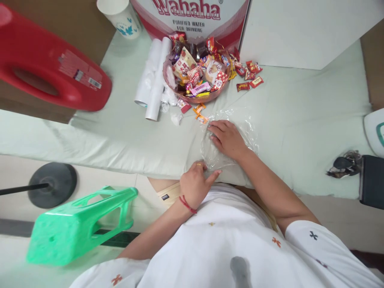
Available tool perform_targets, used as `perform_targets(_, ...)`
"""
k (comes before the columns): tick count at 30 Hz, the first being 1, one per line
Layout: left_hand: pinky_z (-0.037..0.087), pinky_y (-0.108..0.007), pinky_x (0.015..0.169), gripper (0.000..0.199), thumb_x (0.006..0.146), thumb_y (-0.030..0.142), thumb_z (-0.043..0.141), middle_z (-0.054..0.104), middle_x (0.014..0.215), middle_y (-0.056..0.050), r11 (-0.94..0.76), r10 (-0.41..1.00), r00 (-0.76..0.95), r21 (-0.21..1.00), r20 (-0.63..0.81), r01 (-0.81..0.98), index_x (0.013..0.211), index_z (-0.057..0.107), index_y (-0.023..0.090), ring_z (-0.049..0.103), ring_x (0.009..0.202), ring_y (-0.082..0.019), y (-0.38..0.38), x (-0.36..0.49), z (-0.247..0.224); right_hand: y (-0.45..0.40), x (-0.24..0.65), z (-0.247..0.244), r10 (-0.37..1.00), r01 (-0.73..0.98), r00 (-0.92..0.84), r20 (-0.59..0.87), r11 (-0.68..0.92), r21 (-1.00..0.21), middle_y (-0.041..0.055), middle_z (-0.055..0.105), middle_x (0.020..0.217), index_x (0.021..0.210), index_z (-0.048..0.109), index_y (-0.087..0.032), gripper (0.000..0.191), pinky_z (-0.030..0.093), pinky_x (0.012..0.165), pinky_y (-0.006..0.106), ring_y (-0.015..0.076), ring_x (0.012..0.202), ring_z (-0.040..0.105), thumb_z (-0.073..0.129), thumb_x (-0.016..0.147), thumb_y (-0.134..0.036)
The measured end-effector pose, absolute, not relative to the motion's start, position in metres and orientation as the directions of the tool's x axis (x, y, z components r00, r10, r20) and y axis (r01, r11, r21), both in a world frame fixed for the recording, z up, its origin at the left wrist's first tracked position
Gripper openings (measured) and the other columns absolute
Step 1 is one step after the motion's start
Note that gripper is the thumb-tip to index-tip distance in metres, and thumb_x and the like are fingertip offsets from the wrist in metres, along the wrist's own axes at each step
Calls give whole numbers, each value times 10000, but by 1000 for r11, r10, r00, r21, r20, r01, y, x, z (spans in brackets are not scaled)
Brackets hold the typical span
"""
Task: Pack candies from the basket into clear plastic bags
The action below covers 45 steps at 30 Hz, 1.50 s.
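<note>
A clear, crinkled plastic bag [246, 130] lies spread on the table near its front edge. My right hand [226, 138] rests palm down on this bag, fingers lying along it and a little bent. At the bag's near left corner, my left hand [195, 182] is at the table edge. Its thumb sticks out, apart from the fingers, whose tips are partly hidden. A ring and a red string bracelet [188, 205] are on that hand and wrist. Beyond the bag stands a pink see-through bowl [207, 98] heaped with wrapped sweets [201, 88].
Loose sweets [253, 74] lie beside the bowl. White rolls [156, 92], a paper cup [123, 22] and a Wahaha carton [195, 24] stand behind. A red jug [90, 76] is at left, keys [345, 164] at right. A green plastic stool [57, 234] lies below.
</note>
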<state>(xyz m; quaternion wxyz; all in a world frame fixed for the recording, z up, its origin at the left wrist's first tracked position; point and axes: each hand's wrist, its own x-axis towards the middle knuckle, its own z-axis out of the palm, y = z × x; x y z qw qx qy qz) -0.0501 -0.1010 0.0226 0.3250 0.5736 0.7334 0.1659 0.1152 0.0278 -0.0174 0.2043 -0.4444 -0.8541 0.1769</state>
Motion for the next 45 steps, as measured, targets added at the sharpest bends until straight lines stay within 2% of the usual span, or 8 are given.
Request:
perform_targets(5,233,-283,605,200,858,376,697,600,687,-40,286,949,-133,595,-287,751,742,634,226,528,638,-204,-90,-51,20,28,116,-18,830,689,-523,191,544,-479,81,595,1487,1378,649,-224,396,372,1154,513,319,1336,479,485,1022,-278)
perform_targets(8,284,-272,603,173,822,303,683,538,553,7,378,914,-114,714,-389,589,678,640,220,477,561,-167,-87,-62,23,27,116,-17,829,688,-525,194,547,-477,83,598,1482,1376,650,-216,396,374,1156,504,318,1331,483,486,1020,-273)
perform_targets(13,350,-233,560,183,777,346,716,546,582,41,511,856,-57,824,-514,246,729,634,189,468,528,-102,-87,-71,30,27,117,-15,827,681,-530,187,547,-488,93,601,1479,1373,650,-196,400,373,1155,507,320,1330,484,490,1014,-267)
perform_targets(17,352,-218,473,359,740,412,798,640,704,45,619,782,-73,785,-619,-29,873,539,202,499,438,-67,-86,-59,38,28,117,-15,830,677,-524,189,541,-498,88,603,1478,1374,650,-209,399,375,1150,511,318,1328,483,491,1012,-264)
perform_targets(21,256,-195,386,659,567,367,930,700,796,38,656,693,-137,698,-708,-287,990,446,223,413,369,-27,-83,-44,40,28,116,-16,832,683,-521,193,541,-490,85,610,1470,1357,660,-198,383,383,1135,506,323,1314,488,505,1014,-267)
perform_targets(29,130,-200,410,479,496,346,925,563,565,52,746,630,-38,618,-775,-248,837,703,93,291,415,0,-80,-47,37,29,117,-13,821,662,-533,204,554,-504,104,621,1448,1338,666,-168,379,380,1142,491,319,1297,500,535,991,-245)
perform_targets(35,116,-195,401,426,456,375,935,344,444,116,793,576,-2,559,-818,-242,664,656,130,230,395,2,-81,-55,45,29,117,-14,819,642,-532,216,556,-528,106,622,1436,1333,670,-199,381,385,1130,509,321,1295,497,528,981,-234)
perform_targets(45,150,-200,425,374,565,417,875,373,478,96,779,619,-42,620,-784,-92,707,677,133,253,423,-18,-87,-66,37,29,117,-14,817,651,-535,217,562,-511,109,625,1425,1320,673,-183,370,385,1129,486,316,1285,502,533,981,-226)
